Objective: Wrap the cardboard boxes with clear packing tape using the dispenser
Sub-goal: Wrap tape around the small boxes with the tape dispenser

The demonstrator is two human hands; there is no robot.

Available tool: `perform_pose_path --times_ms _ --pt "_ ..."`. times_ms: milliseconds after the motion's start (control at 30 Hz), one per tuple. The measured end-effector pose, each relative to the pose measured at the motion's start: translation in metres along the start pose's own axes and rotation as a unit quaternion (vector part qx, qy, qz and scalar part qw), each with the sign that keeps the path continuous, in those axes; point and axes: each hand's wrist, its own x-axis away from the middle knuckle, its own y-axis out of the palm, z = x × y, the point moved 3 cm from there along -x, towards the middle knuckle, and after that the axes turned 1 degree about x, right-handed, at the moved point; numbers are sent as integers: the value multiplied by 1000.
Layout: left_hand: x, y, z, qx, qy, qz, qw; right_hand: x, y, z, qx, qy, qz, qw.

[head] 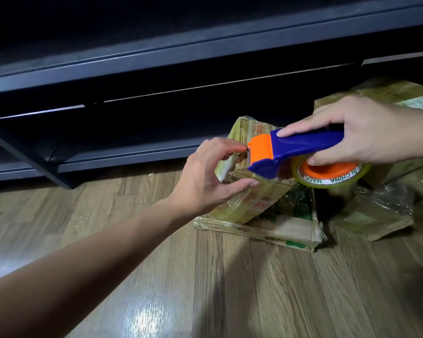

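Left hand at serrated blade | right hand grips plastic dispenser

- Floor open front & left: easy way in.
- Rack w/ slanted brace blocks way behind boxes.
- Tilted box sits on flat box; more boxes crowd right side.
- Dispenser hangs over tilted box's top.

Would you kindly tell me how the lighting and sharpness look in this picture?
Head view: dim overall, with the shelf unit nearly black; head view shows white glare on the wooden floor; the left hand, right hand and tape dispenser are sharp, while the plastic-covered box at right looks smeared.
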Motion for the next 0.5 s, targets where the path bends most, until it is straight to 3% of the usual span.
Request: perform_pose_path --times_ms 400,500 --pt "4 1 0 18 -19 19 999 -5 -8 -19 45 30 -7 999" --pt "-10 -1 2 6 5 -49 999 -9 -12 -30 78 31 -29 996"
